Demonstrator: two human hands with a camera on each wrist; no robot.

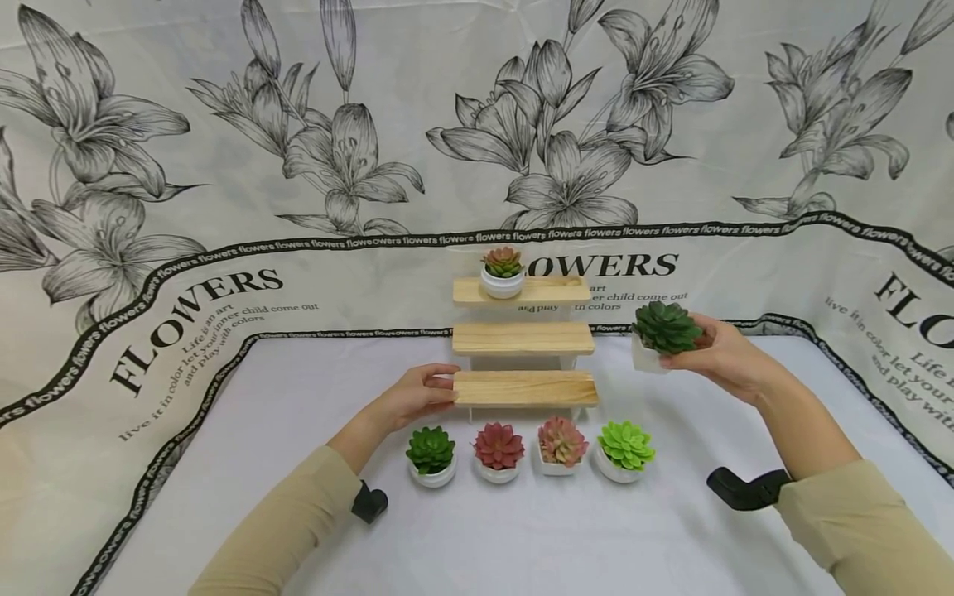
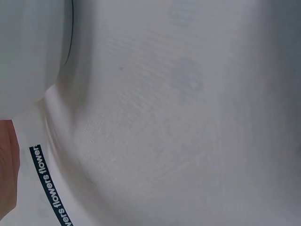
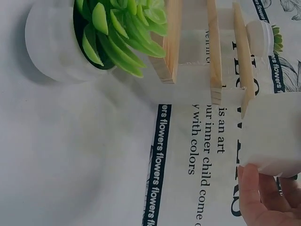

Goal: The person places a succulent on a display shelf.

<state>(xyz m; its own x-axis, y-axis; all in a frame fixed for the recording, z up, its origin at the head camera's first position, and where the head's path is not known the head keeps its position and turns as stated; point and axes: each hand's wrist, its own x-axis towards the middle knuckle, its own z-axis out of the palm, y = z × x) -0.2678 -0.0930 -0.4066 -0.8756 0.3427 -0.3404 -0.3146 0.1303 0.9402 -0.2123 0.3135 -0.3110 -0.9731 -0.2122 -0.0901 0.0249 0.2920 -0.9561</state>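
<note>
A potted succulent with dark green leaves point(image 1: 666, 328) in a white square pot point(image 3: 273, 134) is held up in the air by my right hand point(image 1: 726, 358), right of a three-tier wooden stand point(image 1: 523, 338). Fingers of that hand grip the pot low down. My left hand point(image 1: 413, 397) holds the left end of the stand's lowest board point(image 1: 525, 389), fingers at its edge. On the top board, toward its left, stands a potted succulent with orange-tipped green leaves point(image 1: 503, 273). Only a sliver of the left hand point(image 2: 7, 169) shows in its wrist view.
Before the stand, a row of potted succulents sits on the white table: dark green point(image 1: 431, 451), red point(image 1: 498, 447), pink point(image 1: 562, 443) and bright green point(image 1: 625, 447). A flower-printed cloth point(image 1: 373, 281) hangs behind.
</note>
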